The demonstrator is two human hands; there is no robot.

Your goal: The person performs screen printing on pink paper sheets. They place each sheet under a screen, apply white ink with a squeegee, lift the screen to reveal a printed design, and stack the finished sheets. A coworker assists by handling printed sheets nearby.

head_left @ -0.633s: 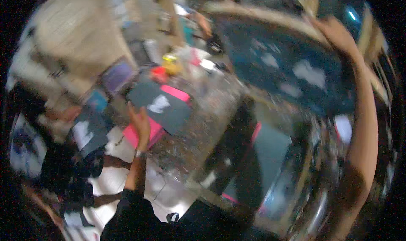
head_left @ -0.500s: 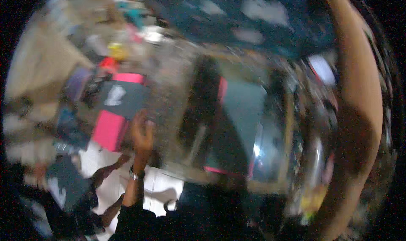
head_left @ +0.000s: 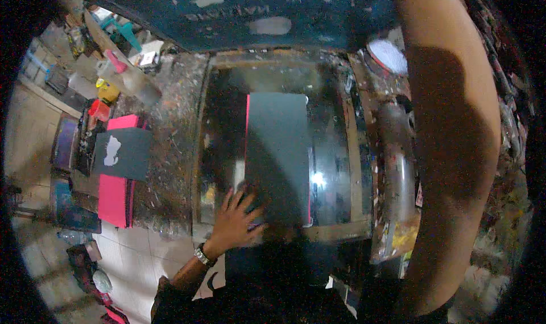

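Observation:
My left hand (head_left: 236, 221), with a metal watch on its wrist, is spread at the lower left corner of a dark grey sheet (head_left: 278, 148). Its fingertips reach the sheet's edge; whether they press on it I cannot tell. The sheet lies on a glass plate (head_left: 333, 136) set in a worn frame, with thin pink edges showing on both sides. My right arm rises along the right side, its hand beyond the top edge. A dark blue screen (head_left: 227, 28) with pale shapes stands raised behind the glass.
At left, a dark grey piece with a white cat print (head_left: 124, 153) lies across pink sheets (head_left: 114, 202). Behind them stand a squeeze bottle (head_left: 139, 84), a yellow container (head_left: 107, 91) and a red cup (head_left: 99, 110). A round white lid (head_left: 388, 57) and a clear cylinder (head_left: 401, 179) are at right.
My left hand has moved from beside the pink sheets at left to the grey sheet on the glass. The view has steadied from a blur. My right arm stays raised.

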